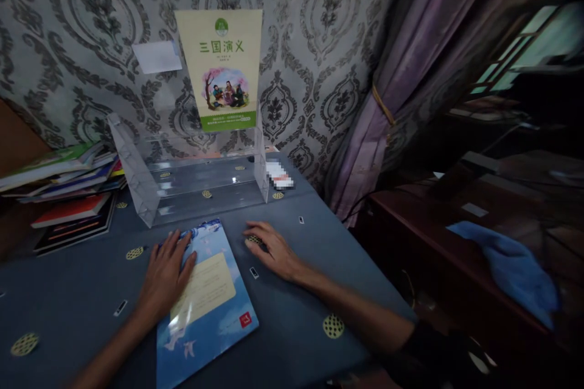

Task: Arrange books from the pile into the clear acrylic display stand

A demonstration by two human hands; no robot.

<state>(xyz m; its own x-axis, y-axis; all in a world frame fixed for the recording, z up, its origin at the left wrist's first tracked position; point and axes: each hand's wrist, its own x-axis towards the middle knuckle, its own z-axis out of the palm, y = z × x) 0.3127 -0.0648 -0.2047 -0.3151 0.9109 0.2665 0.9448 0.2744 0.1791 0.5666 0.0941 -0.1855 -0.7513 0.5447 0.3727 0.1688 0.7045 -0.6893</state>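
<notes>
A blue book (210,334) with a pale yellow text panel lies flat on the table in front of me. My left hand (168,267) rests on its upper left part, fingers spread over the cover. To the right of the book, my right hand (269,249) is low over the tabletop, fingers apart and holding nothing. Behind the book stands a clear plastic rack (210,194). A cream and green book (223,67) is upright at the rack's back, its illustrated cover facing me.
A stack of books (73,194) sits at the left. A phone-like object (279,175), blurred out, lies by the rack's right side. Past the table's (310,292) right edge are a purple curtain (401,55) and a dark red desk (438,225) with a blue cloth (506,267).
</notes>
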